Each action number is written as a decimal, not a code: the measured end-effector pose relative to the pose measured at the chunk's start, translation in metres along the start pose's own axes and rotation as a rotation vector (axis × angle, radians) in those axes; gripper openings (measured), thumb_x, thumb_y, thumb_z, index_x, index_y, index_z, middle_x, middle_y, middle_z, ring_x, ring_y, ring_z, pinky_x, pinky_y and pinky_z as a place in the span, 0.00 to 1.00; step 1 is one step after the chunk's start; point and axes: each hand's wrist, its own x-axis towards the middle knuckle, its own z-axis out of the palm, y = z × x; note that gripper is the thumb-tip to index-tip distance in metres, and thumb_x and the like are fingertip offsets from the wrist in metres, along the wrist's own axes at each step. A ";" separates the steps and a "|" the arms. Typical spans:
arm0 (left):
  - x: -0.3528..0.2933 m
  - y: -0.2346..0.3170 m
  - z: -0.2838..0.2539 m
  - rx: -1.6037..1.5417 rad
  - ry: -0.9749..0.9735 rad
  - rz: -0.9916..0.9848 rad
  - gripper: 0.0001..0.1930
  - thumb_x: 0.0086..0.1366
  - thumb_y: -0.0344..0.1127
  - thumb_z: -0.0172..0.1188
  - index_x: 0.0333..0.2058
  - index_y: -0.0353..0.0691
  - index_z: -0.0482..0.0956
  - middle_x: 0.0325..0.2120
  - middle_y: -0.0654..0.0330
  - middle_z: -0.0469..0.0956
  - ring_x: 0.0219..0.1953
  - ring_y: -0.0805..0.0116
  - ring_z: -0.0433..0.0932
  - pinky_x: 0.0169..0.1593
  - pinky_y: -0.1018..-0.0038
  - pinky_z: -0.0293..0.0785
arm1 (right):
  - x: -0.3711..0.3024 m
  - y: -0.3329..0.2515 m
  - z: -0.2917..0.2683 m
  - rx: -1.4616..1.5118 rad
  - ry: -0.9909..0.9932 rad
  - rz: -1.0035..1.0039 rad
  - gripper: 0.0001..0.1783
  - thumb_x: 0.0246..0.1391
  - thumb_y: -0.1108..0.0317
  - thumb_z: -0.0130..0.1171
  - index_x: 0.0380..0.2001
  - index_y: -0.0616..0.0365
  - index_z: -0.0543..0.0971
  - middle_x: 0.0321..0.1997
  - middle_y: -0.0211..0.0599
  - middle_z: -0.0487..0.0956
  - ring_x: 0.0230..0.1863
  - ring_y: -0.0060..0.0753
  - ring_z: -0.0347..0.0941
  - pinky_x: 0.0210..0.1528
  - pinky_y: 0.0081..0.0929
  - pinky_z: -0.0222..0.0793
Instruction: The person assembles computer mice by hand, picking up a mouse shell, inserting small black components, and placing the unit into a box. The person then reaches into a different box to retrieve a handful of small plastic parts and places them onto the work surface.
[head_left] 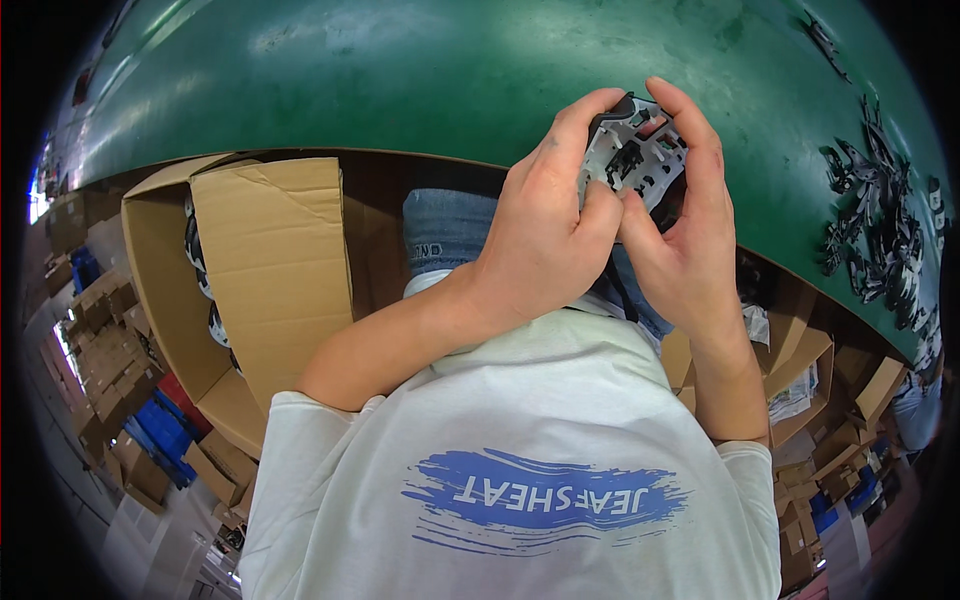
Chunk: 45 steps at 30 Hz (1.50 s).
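Note:
Over the near edge of the green table, both my hands grip a small moulded plastic housing (634,152). Its hollow inner side faces up, light grey with black parts set into it and a black rim along the far left. My left hand (557,205) is closed round its left side, the forefinger curled over the far edge and the thumb on the near edge. On the other side, my right hand (688,215) holds it with a bent forefinger and the thumb pressed close to the left thumb. Fingers underneath are hidden.
Loose black and grey plastic parts (880,225) lie heaped on the green table (400,90) at the right. An open cardboard box (270,270) with black-and-white items stands at my left. More cartons (805,385) are below the table edge at my right.

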 end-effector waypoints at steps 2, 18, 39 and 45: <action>0.000 0.001 0.000 -0.005 0.001 -0.007 0.29 0.65 0.20 0.51 0.66 0.27 0.67 0.51 0.38 0.82 0.51 0.43 0.85 0.56 0.58 0.80 | 0.004 -0.001 0.000 0.005 -0.004 -0.004 0.42 0.51 0.85 0.59 0.73 0.61 0.68 0.64 0.47 0.75 0.59 0.45 0.75 0.64 0.40 0.74; 0.019 0.045 -0.064 -1.003 -0.248 -0.579 0.30 0.86 0.48 0.48 0.76 0.36 0.60 0.61 0.58 0.78 0.60 0.69 0.80 0.64 0.66 0.77 | 0.050 -0.021 -0.018 0.296 -0.132 0.035 0.47 0.52 0.79 0.59 0.78 0.63 0.61 0.72 0.50 0.70 0.70 0.47 0.70 0.75 0.43 0.64; -0.284 0.022 -0.429 0.502 0.715 -0.778 0.37 0.71 0.51 0.71 0.72 0.42 0.69 0.54 0.58 0.75 0.48 0.70 0.77 0.51 0.73 0.76 | 0.024 0.098 -0.239 -0.807 -0.134 0.383 0.30 0.73 0.66 0.61 0.75 0.50 0.71 0.68 0.49 0.74 0.60 0.48 0.79 0.60 0.36 0.74; -0.314 -0.012 -0.409 0.874 0.439 -1.047 0.45 0.62 0.58 0.77 0.70 0.39 0.71 0.60 0.44 0.77 0.58 0.53 0.81 0.62 0.62 0.77 | 0.053 0.144 -0.242 -0.839 -0.282 0.260 0.25 0.72 0.70 0.59 0.70 0.58 0.74 0.63 0.49 0.77 0.57 0.47 0.80 0.56 0.35 0.75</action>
